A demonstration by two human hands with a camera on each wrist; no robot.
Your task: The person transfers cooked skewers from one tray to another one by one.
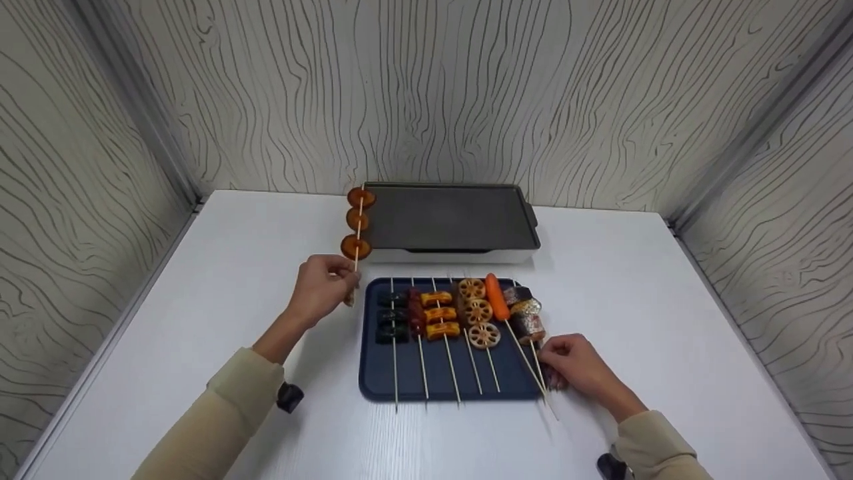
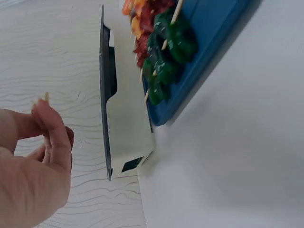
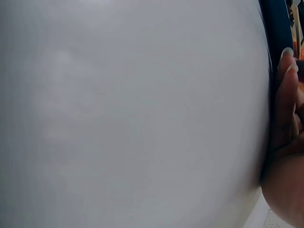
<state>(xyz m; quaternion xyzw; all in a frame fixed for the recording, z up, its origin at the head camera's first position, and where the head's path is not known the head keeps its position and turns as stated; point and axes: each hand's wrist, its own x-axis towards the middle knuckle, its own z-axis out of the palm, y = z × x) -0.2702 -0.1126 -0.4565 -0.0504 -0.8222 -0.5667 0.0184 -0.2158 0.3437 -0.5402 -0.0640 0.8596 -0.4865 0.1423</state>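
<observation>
My left hand (image 1: 324,288) is raised left of the tray and pinches the lower stick of a skewer with three round orange-brown slices (image 1: 356,247). The slices stand upright in a row and overlap the griddle's left edge in the head view. In the left wrist view only the stick's tip (image 2: 46,97) shows past the fingers. My right hand (image 1: 574,365) is at the right rim of the blue tray (image 1: 373,383), its fingertips right by the sticks of the fish-like skewer (image 1: 530,325) and the orange sausage skewer (image 1: 496,298). I cannot tell what those fingers hold.
Other skewers lie side by side on the tray: dark green pieces (image 1: 392,317), red pieces (image 1: 416,312), yellow pieces (image 1: 441,314) and lotus root slices (image 1: 478,312). Their sticks overhang the near rim. Behind stands a flat dark griddle (image 1: 443,217) against the patterned wall (image 1: 440,87).
</observation>
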